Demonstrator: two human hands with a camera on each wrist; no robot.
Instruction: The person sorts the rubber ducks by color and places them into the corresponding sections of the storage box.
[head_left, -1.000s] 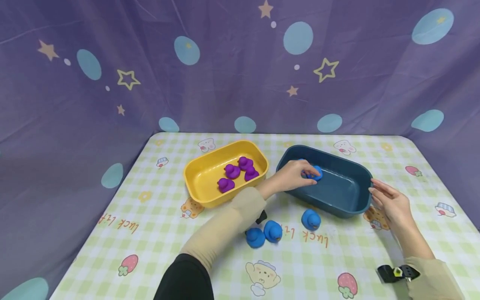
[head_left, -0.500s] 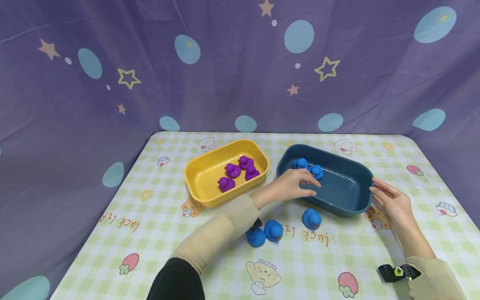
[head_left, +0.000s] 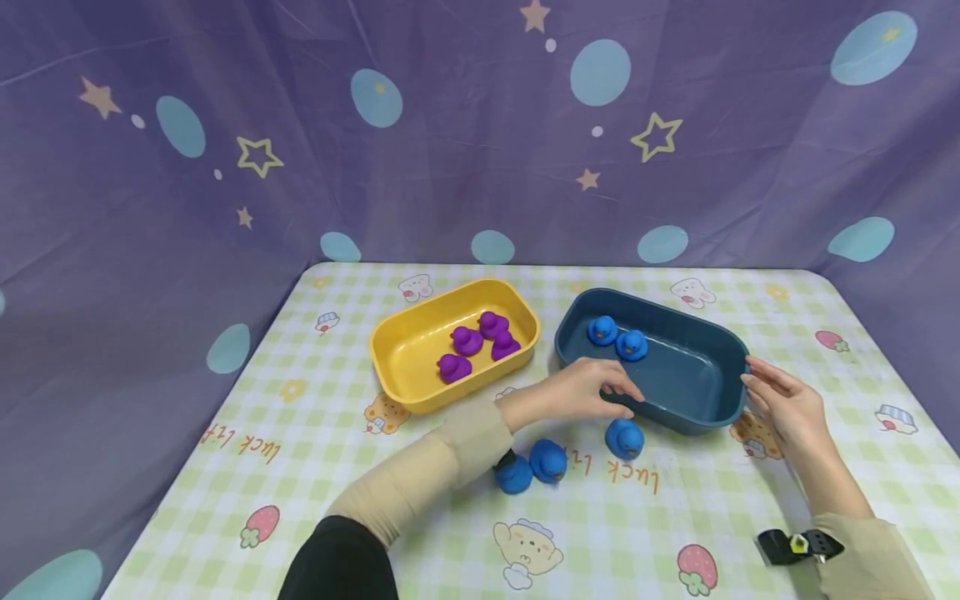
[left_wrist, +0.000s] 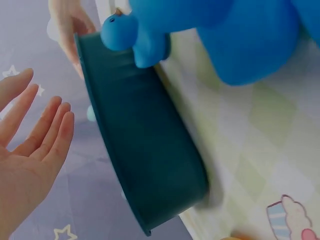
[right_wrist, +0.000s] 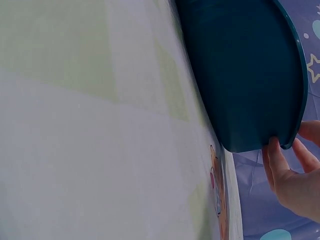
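My left hand (head_left: 581, 390) hangs over the near rim of the dark teal tub (head_left: 690, 375), fingers loosely bent, holding nothing. Just beyond its fingertips a blue rubber duck (head_left: 625, 439) sits on the table. Two more blue ducks, one (head_left: 548, 461) beside another (head_left: 513, 475), stand below my left wrist; the wrist camera partly covers the latter. Inside the tub are two blue ducks, one (head_left: 602, 331) at the left end and one (head_left: 632, 345) beside it. My right hand (head_left: 791, 408) holds the tub's right end, its fingers (right_wrist: 276, 157) at the rim in the right wrist view.
To the left stands a yellow tub (head_left: 397, 333) with several purple ducks (head_left: 467, 341) inside. A checked, printed cloth (head_left: 360, 533) covers the table. Behind it hangs a purple curtain (head_left: 465, 150) with stars and dots.
My left hand has let go of a blue duck in the teal tub and drawn back toward the near rim and the duck in front. The right hand stays at the tub's end.
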